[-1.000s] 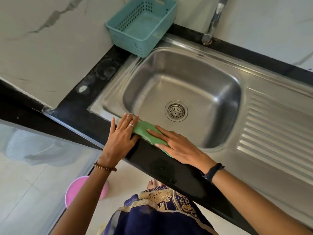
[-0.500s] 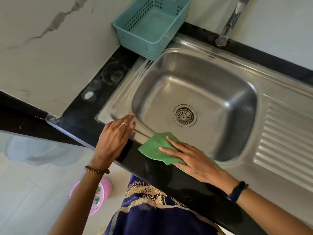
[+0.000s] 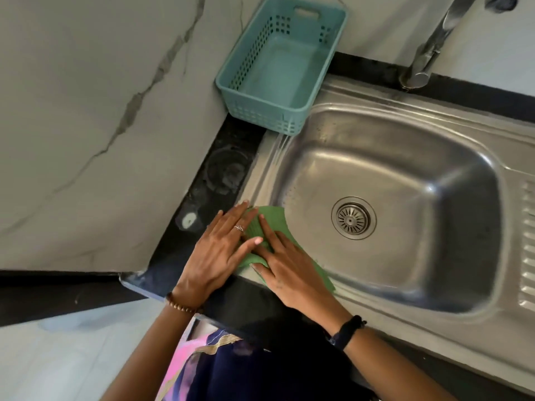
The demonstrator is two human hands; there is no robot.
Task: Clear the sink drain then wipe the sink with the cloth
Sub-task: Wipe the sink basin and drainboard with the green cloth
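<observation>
A green ribbed cloth [image 3: 276, 221] lies flat on the near left rim of the steel sink [image 3: 405, 117]. My right hand [image 3: 285, 266] presses on it with straight fingers. My left hand [image 3: 221, 251] lies flat beside it, fingers straight, its thumb and fingertips touching the cloth's left edge. The round drain strainer [image 3: 353, 217] sits in the basin floor, and I see nothing lying on it.
A teal plastic basket [image 3: 240, 82] stands at the sink's far left corner. The tap [image 3: 425, 56] rises behind the basin. A ribbed drainboard [image 3: 527, 241] lies to the right. Black counter [image 3: 225, 175] with water rings borders the sink on the left.
The cloth slid left along the near rim under my right hand. My left hand now touches its left edge. The camera moved closer and to the left.
</observation>
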